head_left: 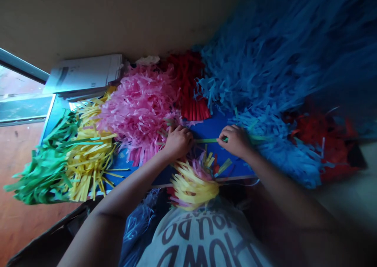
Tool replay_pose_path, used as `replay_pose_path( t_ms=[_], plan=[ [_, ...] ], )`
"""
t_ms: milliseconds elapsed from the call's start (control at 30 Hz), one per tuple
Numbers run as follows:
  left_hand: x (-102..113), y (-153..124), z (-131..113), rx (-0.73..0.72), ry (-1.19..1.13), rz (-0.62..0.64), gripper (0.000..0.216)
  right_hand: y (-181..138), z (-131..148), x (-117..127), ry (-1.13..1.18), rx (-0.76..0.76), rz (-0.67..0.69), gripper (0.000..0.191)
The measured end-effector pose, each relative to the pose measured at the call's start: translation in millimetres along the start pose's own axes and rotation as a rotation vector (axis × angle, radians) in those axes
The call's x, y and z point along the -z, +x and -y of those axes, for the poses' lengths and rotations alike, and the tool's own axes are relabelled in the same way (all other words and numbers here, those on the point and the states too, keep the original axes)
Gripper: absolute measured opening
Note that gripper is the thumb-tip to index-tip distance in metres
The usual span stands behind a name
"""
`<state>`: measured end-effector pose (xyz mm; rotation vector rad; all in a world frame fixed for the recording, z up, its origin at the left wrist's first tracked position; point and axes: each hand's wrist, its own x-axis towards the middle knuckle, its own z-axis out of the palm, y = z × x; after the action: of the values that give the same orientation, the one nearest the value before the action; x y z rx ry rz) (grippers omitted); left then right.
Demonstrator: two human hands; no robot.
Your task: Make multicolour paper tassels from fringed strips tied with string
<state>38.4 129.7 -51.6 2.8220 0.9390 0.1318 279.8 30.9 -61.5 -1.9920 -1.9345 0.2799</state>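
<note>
A thin green paper strip [206, 140] runs level between my two hands above the blue tabletop [210, 126]. My left hand [178, 141] is closed on its left part, beside the pink shredded paper. On the other side, my right hand [235, 140] grips the strip in a fist, near the light blue fringe. Below and between the hands, a bundle of yellow strips [193, 186] with some pink and red ones sits at the table's front edge, against my shirt. The fingertips of my left hand are hidden.
Piles of green fringe [50, 165], yellow fringe [91, 153], pink fringe [141, 98] and red fringe [191, 86] cover the left and back. A tall blue heap [265, 63] rises at right, beside red paper [324, 137]. A paper stack [85, 72] lies back left.
</note>
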Motion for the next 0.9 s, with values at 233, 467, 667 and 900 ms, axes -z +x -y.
replay_pose_path(
  t_ms=[233, 467, 667, 900],
  plan=[
    [-1, -4, 6, -0.290, 0.050, -0.151, 0.013, -4, 23, 17, -0.191, 0.340, 0.046, 0.018],
    [3, 5, -8, -0.371, 0.155, -0.184, 0.024, 9, 21, 11, -0.249, 0.440, 0.034, 0.020],
    [1, 6, -13, -0.322, 0.210, -0.281, 0.021, 14, 22, 13, -0.155, 0.321, -0.021, 0.009],
    [0, -1, -16, -0.271, 0.158, -0.301, 0.018, 3, 41, 2, -0.275, 0.362, -0.110, 0.024]
  ],
)
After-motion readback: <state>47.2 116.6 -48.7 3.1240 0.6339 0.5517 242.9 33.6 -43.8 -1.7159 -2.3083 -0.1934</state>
